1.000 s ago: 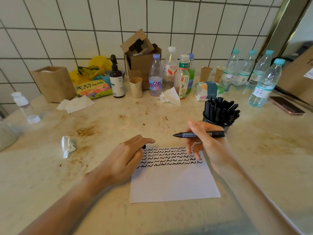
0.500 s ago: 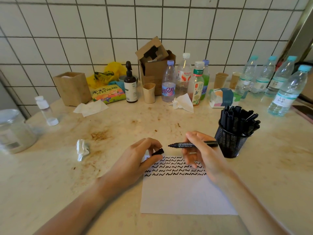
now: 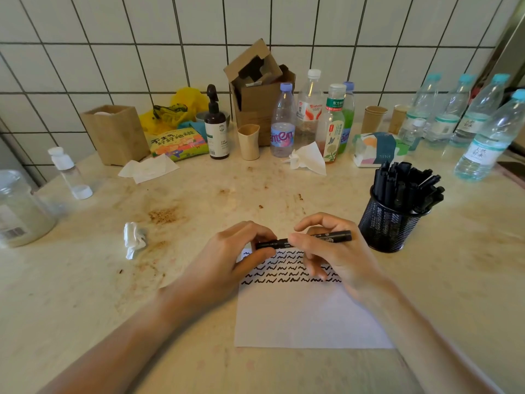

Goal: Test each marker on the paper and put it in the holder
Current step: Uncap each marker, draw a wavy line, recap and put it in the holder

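White square-tiled wall (image 3: 170, 38) with dark grout behind a stained beige stone countertop (image 3: 85, 280), soft even daylight, a metal-edged panel (image 3: 508, 32) at the far right, a grey surface (image 3: 11, 163) at the far left

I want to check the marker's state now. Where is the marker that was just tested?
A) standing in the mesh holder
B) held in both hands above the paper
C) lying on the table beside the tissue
B: the left hand and the right hand both grip the marker over the paper; it is not yet in the holder.

Stained counter (image 3: 284, 200): paper (image 3: 306, 317), holder (image 3: 390, 223), perhaps tissues (image 3: 135, 238).
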